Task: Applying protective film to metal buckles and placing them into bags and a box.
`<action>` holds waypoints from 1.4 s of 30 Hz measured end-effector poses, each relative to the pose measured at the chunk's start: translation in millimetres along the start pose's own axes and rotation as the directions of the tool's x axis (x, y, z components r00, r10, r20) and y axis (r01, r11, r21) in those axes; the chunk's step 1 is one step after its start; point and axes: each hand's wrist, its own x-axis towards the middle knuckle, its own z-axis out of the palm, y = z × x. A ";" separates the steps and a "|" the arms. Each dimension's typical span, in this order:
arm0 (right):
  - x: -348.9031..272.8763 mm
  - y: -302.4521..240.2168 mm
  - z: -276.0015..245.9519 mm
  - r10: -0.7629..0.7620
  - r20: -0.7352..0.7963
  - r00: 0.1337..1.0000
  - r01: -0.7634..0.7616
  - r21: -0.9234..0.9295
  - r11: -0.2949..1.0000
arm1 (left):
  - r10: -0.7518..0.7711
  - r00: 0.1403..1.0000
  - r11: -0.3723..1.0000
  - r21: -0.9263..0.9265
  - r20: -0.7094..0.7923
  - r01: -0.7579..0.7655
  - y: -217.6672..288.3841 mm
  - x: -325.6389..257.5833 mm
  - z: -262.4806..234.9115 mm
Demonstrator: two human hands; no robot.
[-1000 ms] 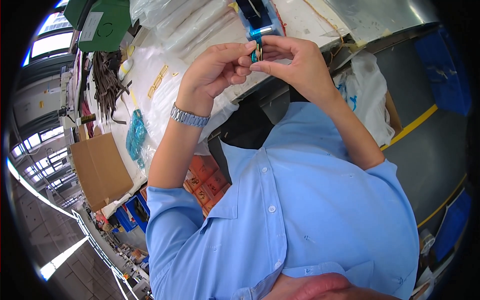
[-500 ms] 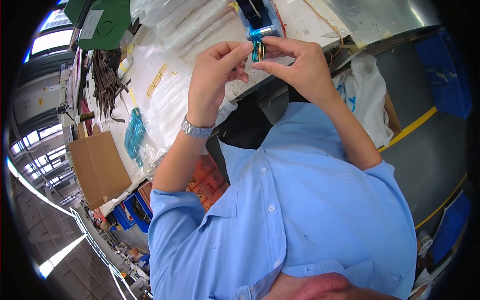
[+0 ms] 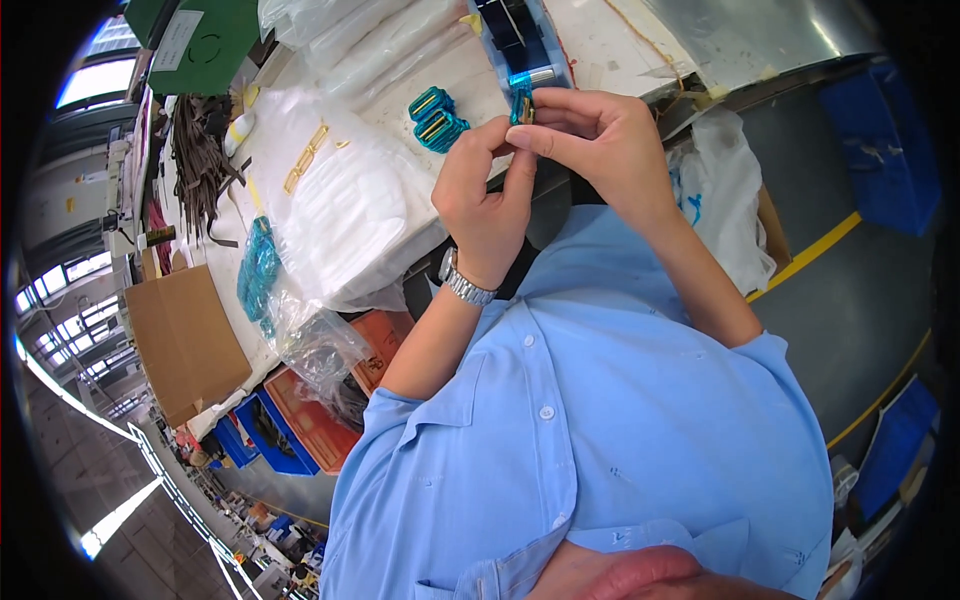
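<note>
Between my hands is a small gold-coloured metal buckle partly covered in shiny teal film. My right hand is closed, pinching it between thumb and fingers. My left hand is curled, its index fingertip meeting the buckle's lower end beside the right thumb; the contact is partly hidden. Just beyond the fingers stands a light blue tape dispenser, with a strip of teal film at its near end, close against the buckle. Left of it, a small stack of teal-wrapped gold buckles lies on the white table.
Clear plastic bags cover the far table, and gold metal frames lie on white plastic sheeting. Farther left are a teal bundle, brown straps and a cardboard box. Orange crates stand below; a white bag hangs right.
My left hand has moved right and towards me, its fingers curling in by the buckle. The stack of wrapped buckles it covered now shows. My right thumb has closed onto the buckle.
</note>
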 end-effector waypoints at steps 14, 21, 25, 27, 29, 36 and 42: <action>-15.9 10.6 0.1 0.024 -0.048 0.999 -0.023 0.025 0.999 | 0.102 0.993 0.994 -0.042 -0.057 -0.105 -0.1 -13.8 12.3; -20.5 7.3 3.1 0.094 -0.054 0.994 -0.091 0.063 0.994 | 0.102 0.995 0.995 -0.010 0.008 -0.102 -9.0 -14.9 5.7; -14.2 11.9 -2.9 0.123 -0.004 0.992 -0.123 0.044 0.991 | 0.087 0.996 0.996 0.022 0.030 -0.088 -8.6 -13.8 4.4; -10.0 12.5 -4.9 0.129 0.020 0.991 -0.130 0.039 0.991 | 0.056 0.998 0.998 0.024 0.029 -0.057 -8.9 -14.1 5.2; -6.3 9.6 -5.5 0.179 0.075 0.981 -0.179 -0.004 0.984 | 0.020 1.000 1.000 -0.024 -0.005 -0.020 -11.4 -17.6 7.0; -1.8 17.5 -4.3 0.155 0.061 0.986 -0.155 -0.005 0.988 | -0.071 0.997 0.994 -0.089 -0.030 0.068 -6.4 -10.0 13.1; 2.5 9.3 0.4 0.142 -0.012 0.990 -0.141 0.035 0.989 | -0.136 0.989 0.985 -0.102 0.058 0.142 -1.0 4.0 12.3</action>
